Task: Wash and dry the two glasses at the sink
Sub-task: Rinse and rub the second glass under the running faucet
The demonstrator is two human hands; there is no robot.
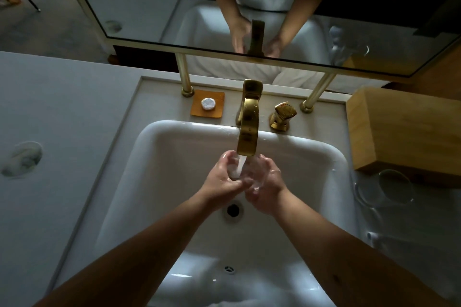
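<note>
Head view: both hands meet under the gold faucet (247,132) w/ water running down between them. Left hand (220,179) has fingers curled around a clear glass (243,172), thumb on the near side, fingertips wrapped toward the stream. Right hand (265,189) cups the same glass from the other side, fingers curled, wet fingertips (274,171) at its far-right edge. Glass is hard to make out thru the water & glare; stream lands right btwn the two sets of fingers. Can't tell if the glass is upright or tilted.

Just below the left fingers, nearer the person, is the drain (233,210) in the white sink (154,182). Second glass (385,188) lies on its side on the counter, well to the right of the right-hand fingers, just in front of a wooden box (409,132). Faucet handle (283,114) sits beyond the right fingers, on the back ledge. Beyond the left fingers, orange soap dish (208,106) w/ a small white round item on it. Mirror (249,7) at the back reflects both hands & the faucet.
</note>
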